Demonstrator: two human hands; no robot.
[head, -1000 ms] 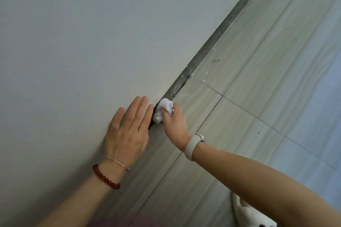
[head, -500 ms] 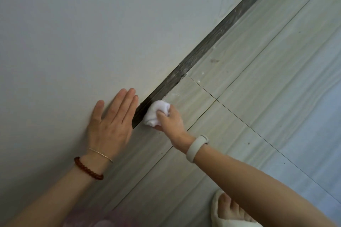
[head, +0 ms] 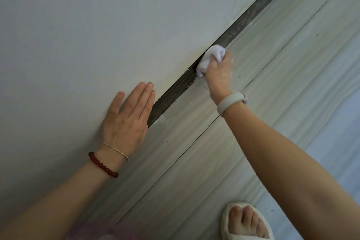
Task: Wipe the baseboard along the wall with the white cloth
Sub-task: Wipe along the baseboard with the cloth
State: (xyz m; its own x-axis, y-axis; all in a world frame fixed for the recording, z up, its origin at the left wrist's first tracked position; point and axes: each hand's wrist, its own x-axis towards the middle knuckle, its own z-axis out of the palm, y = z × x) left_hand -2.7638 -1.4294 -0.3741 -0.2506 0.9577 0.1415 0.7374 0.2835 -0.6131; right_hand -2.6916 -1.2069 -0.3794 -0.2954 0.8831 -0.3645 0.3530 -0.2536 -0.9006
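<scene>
One pale wall (head: 81, 25) fills the upper left, and the floor (head: 292, 87) of long wood-grain tiles takes the lower right; three dark grout lines cross the tiles. Between them runs one dark baseboard (head: 175, 91), a narrow strip climbing from lower left to upper right, flecked with pale specks along its upper stretch.

Two bare forearms reach in from the bottom. The left hand (head: 127, 117) lies flat against the wall, four fingers straight and close together, holding nothing, its fingertips just beside the strip. The right hand (head: 219, 73) has its fingers curled round one bunched white cloth (head: 211, 58) and presses it onto the baseboard, further along the strip than the left hand.

One foot in a cream open-toed slipper (head: 228, 220) stands on the tiles at the bottom edge.

Three wrist pieces show: one pale band (head: 230, 101) on the right wrist, and on the left one red bead bracelet (head: 102, 165) beside one thin metal bangle (head: 115, 150)
</scene>
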